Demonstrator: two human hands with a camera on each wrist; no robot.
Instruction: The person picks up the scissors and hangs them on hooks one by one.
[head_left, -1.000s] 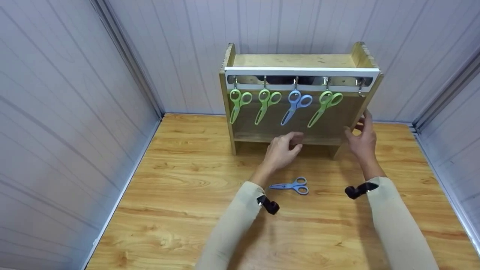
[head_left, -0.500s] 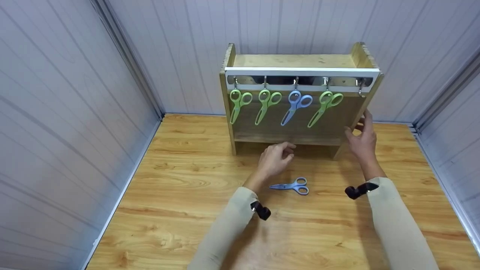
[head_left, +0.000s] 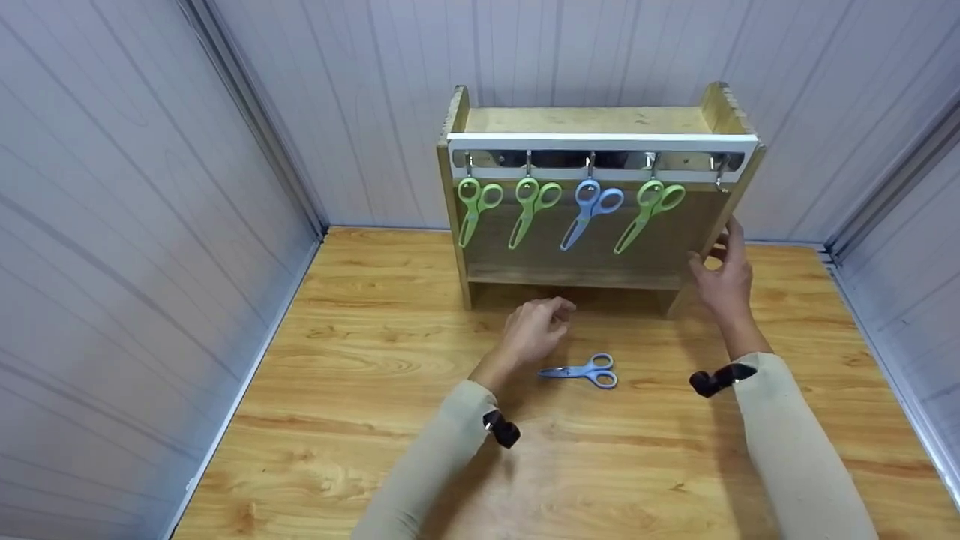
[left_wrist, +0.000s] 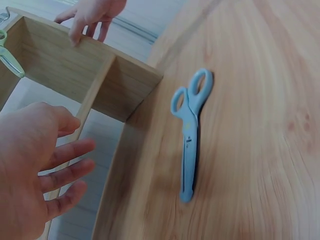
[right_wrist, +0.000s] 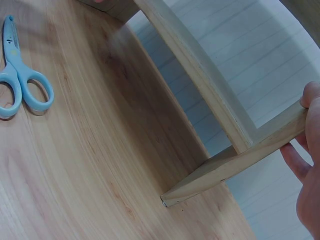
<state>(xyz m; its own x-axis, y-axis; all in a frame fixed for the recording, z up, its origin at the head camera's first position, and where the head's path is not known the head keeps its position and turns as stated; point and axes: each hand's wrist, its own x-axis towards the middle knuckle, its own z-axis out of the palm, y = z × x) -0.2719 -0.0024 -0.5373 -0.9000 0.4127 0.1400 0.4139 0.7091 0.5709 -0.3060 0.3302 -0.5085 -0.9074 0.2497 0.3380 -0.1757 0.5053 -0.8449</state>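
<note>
A pair of blue scissors (head_left: 589, 370) lies on the tabletop, blades toward the left, just right of my left wrist. My left hand (head_left: 535, 328) hovers before the wooden shelf (head_left: 574, 281), holding nothing; in the left wrist view its fingers (left_wrist: 70, 172) are spread and loosely bent. With thumb in front and fingers behind, my right hand (head_left: 724, 281) grips the shelf's right side panel (right_wrist: 235, 162). From the white hook rail (head_left: 600, 139) hang three green scissors (head_left: 645, 217) and one blue pair (head_left: 584, 216).
The rail's rightmost hook (head_left: 720, 180) carries nothing. Behind the shelf stands a pale panelled wall (head_left: 360, 112), with another wall (head_left: 150, 262) along the left. Wooden tabletop (head_left: 337, 450) spreads in front of the shelf.
My left hand has drawn back down and to the left, away from the shelf's lower board. My right hand keeps its grip, and the scissors stay where they were.
</note>
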